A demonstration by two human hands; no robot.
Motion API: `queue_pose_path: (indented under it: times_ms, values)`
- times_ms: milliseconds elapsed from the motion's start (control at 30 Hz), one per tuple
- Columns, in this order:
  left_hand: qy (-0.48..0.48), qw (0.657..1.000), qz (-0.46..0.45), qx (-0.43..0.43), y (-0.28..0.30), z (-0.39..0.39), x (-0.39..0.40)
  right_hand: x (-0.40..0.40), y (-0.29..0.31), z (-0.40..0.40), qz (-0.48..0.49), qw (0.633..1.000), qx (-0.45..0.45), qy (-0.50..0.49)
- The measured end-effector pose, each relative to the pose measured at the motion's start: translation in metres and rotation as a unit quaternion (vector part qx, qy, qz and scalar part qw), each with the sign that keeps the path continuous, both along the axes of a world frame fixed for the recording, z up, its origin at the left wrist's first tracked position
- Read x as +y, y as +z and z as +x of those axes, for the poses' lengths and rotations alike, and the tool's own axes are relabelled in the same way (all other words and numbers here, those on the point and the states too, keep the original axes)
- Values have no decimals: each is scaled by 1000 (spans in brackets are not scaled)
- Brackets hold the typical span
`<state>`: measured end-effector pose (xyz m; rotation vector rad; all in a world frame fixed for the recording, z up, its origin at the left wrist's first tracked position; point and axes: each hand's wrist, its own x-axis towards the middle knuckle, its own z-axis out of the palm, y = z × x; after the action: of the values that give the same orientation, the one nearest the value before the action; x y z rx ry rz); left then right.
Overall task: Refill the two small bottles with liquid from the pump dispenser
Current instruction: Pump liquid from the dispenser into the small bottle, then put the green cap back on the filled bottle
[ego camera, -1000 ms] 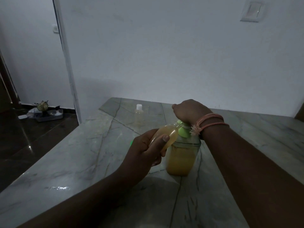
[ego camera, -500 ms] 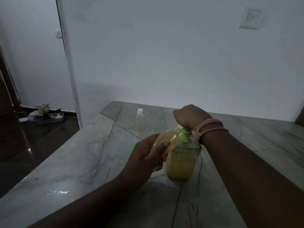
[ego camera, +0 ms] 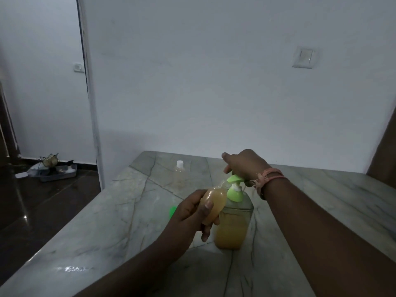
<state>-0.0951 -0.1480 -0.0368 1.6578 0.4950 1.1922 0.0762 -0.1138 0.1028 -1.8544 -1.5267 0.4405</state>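
Observation:
A clear pump dispenser (ego camera: pixel 232 228) half full of orange-yellow liquid stands on the marble table (ego camera: pixel 107 232). Its green pump head (ego camera: pixel 234 179) is raised, and my right hand (ego camera: pixel 246 166) rests on top of it with the fingers bent over it. My left hand (ego camera: pixel 190 213) grips a small bottle (ego camera: pixel 214 203) nearly full of the same liquid, tilted with its mouth at the green nozzle. A second small bottle (ego camera: pixel 179 172) with a white cap stands upright farther back on the table.
A small green cap (ego camera: pixel 172 211) lies on the table just left of my left hand. The table's left edge drops to a dark floor, where a tray of small items (ego camera: pixel 57 169) sits by the wall. A white wall runs close behind the table.
The pump head has risen from its pressed-down position, and my right hand has lifted with it. The small bottle stays at the nozzle in my left hand.

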Motion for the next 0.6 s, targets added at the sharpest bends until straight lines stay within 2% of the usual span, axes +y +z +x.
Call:
queue_pose_path:
  times_ms: [67,133,300,433,600]
  values:
    - [-13,1000,-3,-15,1,-1,0,-4,7,0,47,999,24,-15]
    - [-10,999,-5,-34,3,-4,1,-8,17,-5,113,993,10,-21]
    - [57,997,3,-58,7,-12,11,-27,30,-41,208,976,-13,59]
    - [196,977,21,-81,11,-23,22,-31,10,-83,199,972,-25,122]
    - [337,938,-6,-85,5,-42,39,-20,-50,-114,132,984,-48,107]
